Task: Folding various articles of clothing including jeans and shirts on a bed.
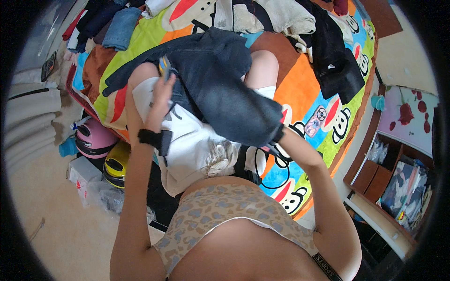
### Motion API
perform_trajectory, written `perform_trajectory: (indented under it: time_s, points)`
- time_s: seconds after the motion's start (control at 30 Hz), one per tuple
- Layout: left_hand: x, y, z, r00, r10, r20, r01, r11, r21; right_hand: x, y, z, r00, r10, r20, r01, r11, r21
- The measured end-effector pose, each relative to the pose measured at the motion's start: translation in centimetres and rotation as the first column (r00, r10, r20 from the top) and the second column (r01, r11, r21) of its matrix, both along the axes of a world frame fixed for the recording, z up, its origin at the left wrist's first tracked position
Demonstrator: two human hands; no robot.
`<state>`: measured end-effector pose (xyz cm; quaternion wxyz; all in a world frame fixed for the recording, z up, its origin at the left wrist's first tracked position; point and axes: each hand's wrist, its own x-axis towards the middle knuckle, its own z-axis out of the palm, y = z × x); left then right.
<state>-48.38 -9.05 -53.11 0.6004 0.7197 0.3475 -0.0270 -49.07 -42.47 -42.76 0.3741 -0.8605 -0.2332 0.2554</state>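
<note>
A dark blue-grey garment point(211, 80) lies across my lap, one tube-like part of it reaching right. My left hand point(160, 98) is raised by my left knee, at the garment's left side. Its fingers close on a small, blurred tool point(164, 66) with yellow and grey parts; its exact kind is unclear. On the right, my forearm runs up to the end of the tube-like part. My right hand is hidden by the cloth there, with only the wrist point(288, 137) showing. White shorts point(186, 130) are under the garment.
I sit at the edge of a bed with a colourful monkey-print blanket point(291, 82). Rolled jeans point(121, 28), black clothing point(327, 56) and a phone in a pink case point(315, 121) lie on it. Pink point(95, 137) and yellow helmets point(117, 163) stand left; an open cabinet point(372, 179) stands right.
</note>
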Motion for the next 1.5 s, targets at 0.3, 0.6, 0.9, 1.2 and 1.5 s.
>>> perform_trajectory:
  time_s: [0.3,0.6,0.9,1.2,1.5]
  points:
    - [7.7,14.0,21.6,0.939,-0.065,0.337,-0.190,0.719,0.669,3.6,-17.6,8.1,0.943,-0.202,0.264,0.220,0.975,-0.038]
    - [3.8,25.5,12.6,0.996,0.067,-0.061,-0.005,0.711,0.703,4.7,-16.5,12.3,0.727,-0.684,-0.056,0.661,0.676,0.326]
    - [0.0,7.5,11.3,0.887,-0.461,-0.024,0.038,0.021,0.999,2.4,0.1,5.4,0.881,-0.110,0.460,-0.020,0.963,0.269]
    - [-2.1,-11.3,17.7,0.587,-0.809,0.034,0.584,0.452,0.674,-0.5,5.1,3.9,0.832,-0.013,0.554,-0.140,0.962,0.234]
    - [-4.2,-11.4,11.9,0.724,-0.689,0.044,0.612,0.670,0.420,-1.1,3.3,1.4,0.899,0.044,0.436,-0.131,0.977,0.171]
